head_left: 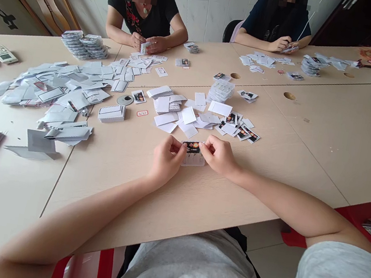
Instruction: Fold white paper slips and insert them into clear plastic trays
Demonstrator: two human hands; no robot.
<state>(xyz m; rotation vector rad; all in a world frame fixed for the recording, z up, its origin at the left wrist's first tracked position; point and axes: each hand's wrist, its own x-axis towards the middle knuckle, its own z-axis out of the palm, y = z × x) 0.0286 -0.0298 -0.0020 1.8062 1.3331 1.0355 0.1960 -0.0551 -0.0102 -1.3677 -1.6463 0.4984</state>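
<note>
Close to the table's front edge lies a small transparent plastic case (193,160), with a black printed card (191,146) over its far part. My left hand (167,160) is closed, thumb and forefinger pinching the card's left end. At the card's right end my right hand (220,156) pinches too, its other fingers curled in. Whether the fingertips also grip the case is hidden. Just beyond my hands spread folded white papers (189,116) and several dark printed cards (248,134). Behind them stands a stack of transparent cases (221,91).
A big heap of white packets (62,85) covers the left, beside a paper stack (112,113) and a tape roll (125,100). Two co-workers sit across the table, handling small items near stacked packs (83,45). A red stool (366,226) is at right.
</note>
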